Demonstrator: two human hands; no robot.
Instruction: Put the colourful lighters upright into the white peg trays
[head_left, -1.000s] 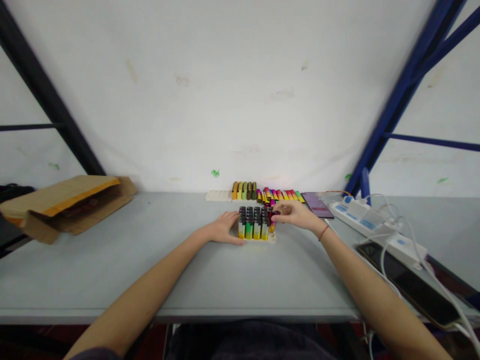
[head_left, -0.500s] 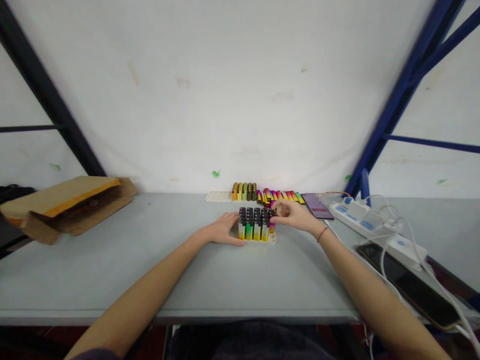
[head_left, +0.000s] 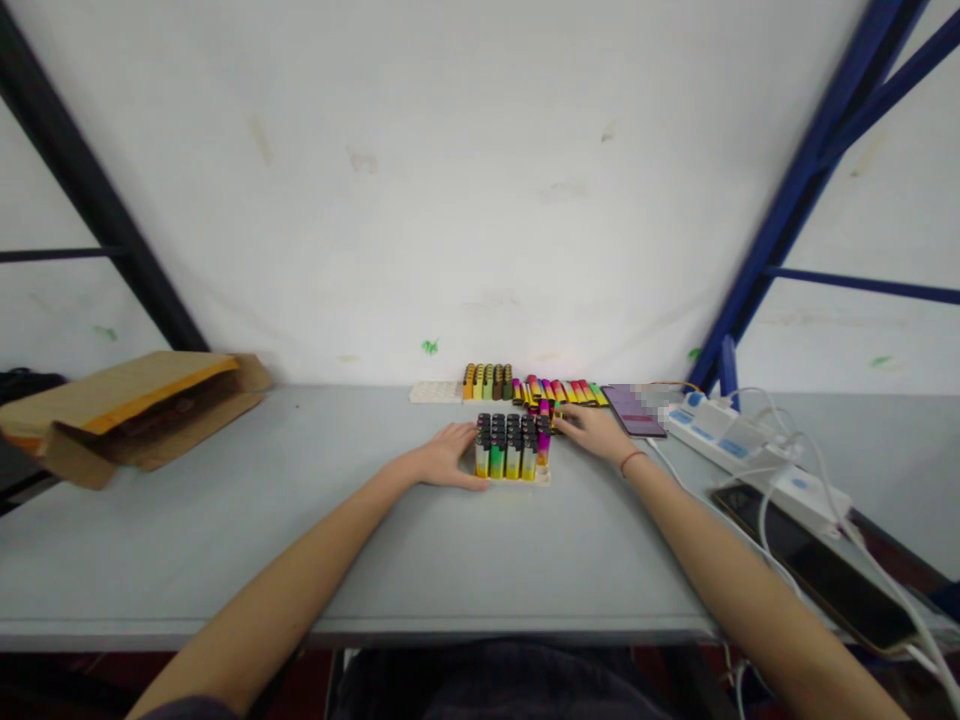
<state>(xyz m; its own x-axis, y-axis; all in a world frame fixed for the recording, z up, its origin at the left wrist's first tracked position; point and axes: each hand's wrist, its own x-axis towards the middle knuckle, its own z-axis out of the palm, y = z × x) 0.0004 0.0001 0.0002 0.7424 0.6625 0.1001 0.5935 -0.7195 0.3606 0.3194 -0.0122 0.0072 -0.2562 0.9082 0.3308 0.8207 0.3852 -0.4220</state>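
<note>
Rows of upright lighters [head_left: 513,458] with black tops stand in a white tray [head_left: 541,478] in front of me. My left hand [head_left: 444,458] braces the tray's left end, its thumb along the front corner and its fingers farther back by the lighters. Just behind the tray's right side, my right hand [head_left: 589,428] pinches a small green-and-yellow lighter [head_left: 556,412] at the near edge of a loose pile; the fingers partly hide it. In the tray's right column, a purple-and-yellow lighter [head_left: 543,450] stands behind a bare front corner.
Loose colourful lighters [head_left: 574,391] lie by the wall. Left of them are a filled lighter block [head_left: 487,382] and a pale tray [head_left: 436,392]. A tablet [head_left: 634,411], power strip [head_left: 720,430], cables and a phone [head_left: 814,570] occupy the right. A cardboard box [head_left: 142,410] lies left.
My right hand has moved from the tray's right column back and slightly right to the loose lighters. A purple lighter's top now shows in that column. My left hand stays put.
</note>
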